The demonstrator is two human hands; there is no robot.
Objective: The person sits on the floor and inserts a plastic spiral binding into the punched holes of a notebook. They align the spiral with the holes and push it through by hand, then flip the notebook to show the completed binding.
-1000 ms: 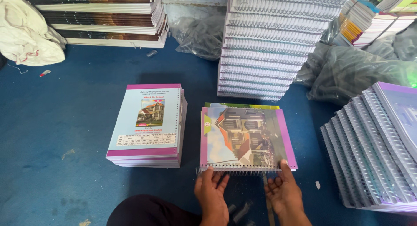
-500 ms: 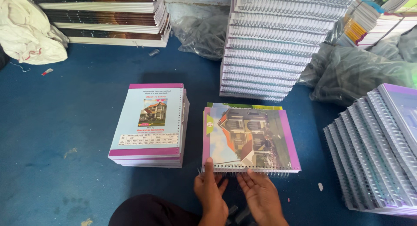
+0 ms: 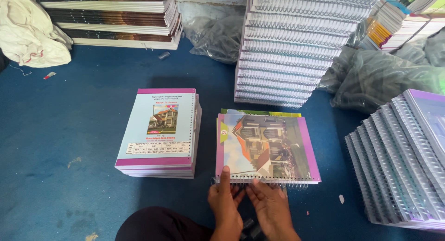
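Spiral notebook point(image 3: 266, 146) w/ house-pic cover lies flat on blue floor point(image 3: 69, 130), centre-near, just right of a stack of pale-blue-cover notebooks point(image 3: 157, 132). Left hand point(image 3: 225, 201) thumb on the near wire edge; right hand point(image 3: 271, 206) beside it, fingers spread apart, touching the coil, not clamped on anything. Step looks like seating/checking the spiral binding point(image 3: 264, 180). Next move prob needs even pressure along the coil. Tall bound stack point(image 3: 296, 46) far; fanned row point(image 3: 403, 162) right.

Grey plastic packaging bags point(image 3: 380, 79) right of notebook stack, another point(image 3: 215, 37) behind centre
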